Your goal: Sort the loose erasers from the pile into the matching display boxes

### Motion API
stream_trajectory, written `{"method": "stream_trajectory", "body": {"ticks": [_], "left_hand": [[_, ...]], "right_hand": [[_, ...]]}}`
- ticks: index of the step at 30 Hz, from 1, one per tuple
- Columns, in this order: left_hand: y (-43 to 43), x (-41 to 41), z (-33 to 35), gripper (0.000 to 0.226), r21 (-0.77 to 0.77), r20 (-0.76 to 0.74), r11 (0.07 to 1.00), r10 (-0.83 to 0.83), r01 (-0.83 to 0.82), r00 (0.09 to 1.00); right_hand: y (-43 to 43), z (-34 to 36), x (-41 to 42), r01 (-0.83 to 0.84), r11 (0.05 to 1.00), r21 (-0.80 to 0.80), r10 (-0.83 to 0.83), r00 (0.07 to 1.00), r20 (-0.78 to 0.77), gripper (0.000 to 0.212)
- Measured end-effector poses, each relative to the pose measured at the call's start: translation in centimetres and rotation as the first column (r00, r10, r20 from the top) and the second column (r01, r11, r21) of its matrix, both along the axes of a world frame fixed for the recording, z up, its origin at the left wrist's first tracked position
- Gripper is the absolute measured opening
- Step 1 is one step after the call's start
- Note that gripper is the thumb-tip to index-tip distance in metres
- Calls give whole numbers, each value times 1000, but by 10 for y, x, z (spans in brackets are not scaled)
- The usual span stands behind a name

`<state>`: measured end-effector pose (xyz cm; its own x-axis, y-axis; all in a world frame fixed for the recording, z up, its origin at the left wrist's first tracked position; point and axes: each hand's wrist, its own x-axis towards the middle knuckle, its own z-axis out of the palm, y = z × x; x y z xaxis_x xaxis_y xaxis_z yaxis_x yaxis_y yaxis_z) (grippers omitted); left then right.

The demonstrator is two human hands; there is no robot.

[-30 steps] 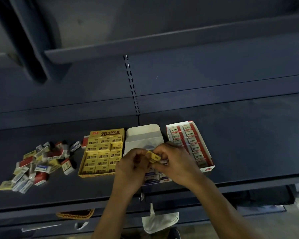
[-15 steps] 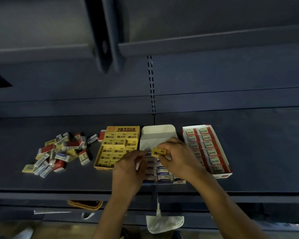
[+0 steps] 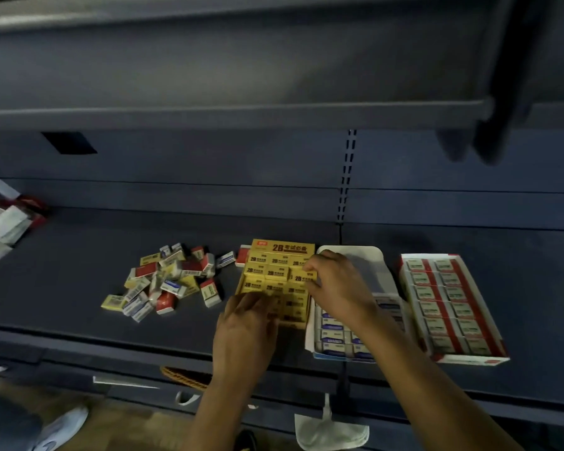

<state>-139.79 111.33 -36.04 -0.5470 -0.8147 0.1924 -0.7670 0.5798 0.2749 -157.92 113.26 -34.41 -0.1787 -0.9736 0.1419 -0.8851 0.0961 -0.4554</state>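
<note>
A pile of loose erasers [image 3: 166, 283] in yellow, red and blue sleeves lies on the dark shelf, left of three display boxes. The yellow box [image 3: 279, 275] holds rows of yellow erasers. My right hand [image 3: 336, 281] pinches a yellow eraser [image 3: 303, 277] over this box's right side. My left hand [image 3: 246, 323] rests with relaxed fingers on the box's near left corner. The blue box [image 3: 334, 336] is partly hidden by my right forearm. The red box [image 3: 450, 307] stands at the right, filled with red erasers.
The dark shelf [image 3: 79, 271] runs left and right, with an upper shelf overhanging. Crumpled packaging [image 3: 4, 219] sits at the far left. One red eraser [image 3: 242, 255] lies behind the yellow box. A white bag [image 3: 329, 431] hangs below the shelf edge; a shoe [image 3: 62, 428] shows at the bottom left.
Both hands moved left from over the blue box to the yellow box, the right one carrying the yellow eraser down to it. The camera view shifted to the left.
</note>
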Motion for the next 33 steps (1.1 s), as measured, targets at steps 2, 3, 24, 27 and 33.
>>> {"method": "stream_trajectory", "body": {"ticks": [2, 3, 24, 27, 33], "left_hand": [[-5, 8, -3, 33, 13, -3, 1000, -1, 1, 1000], [-7, 12, -4, 32, 19, -18, 1000, -8, 9, 1000], [-54, 70, -5, 17, 63, -172, 998, 0, 11, 985], [-62, 85, -6, 25, -4, -168, 996, 85, -87, 982], [-80, 113, -9, 42, -94, -167, 967, 221, -238, 961]], "right_hand": [[-9, -1, 4, 24, 1000, 13, -23, 1000, -17, 27], [-13, -2, 7, 34, 999, 28, -34, 999, -20, 27], [-36, -2, 77, 142, 990, 15, -141, 989, -37, 23], [-47, -1, 103, 68, 997, 48, -68, 998, -6, 22], [-67, -2, 141, -4, 996, 84, 7, 999, -39, 20]]}}
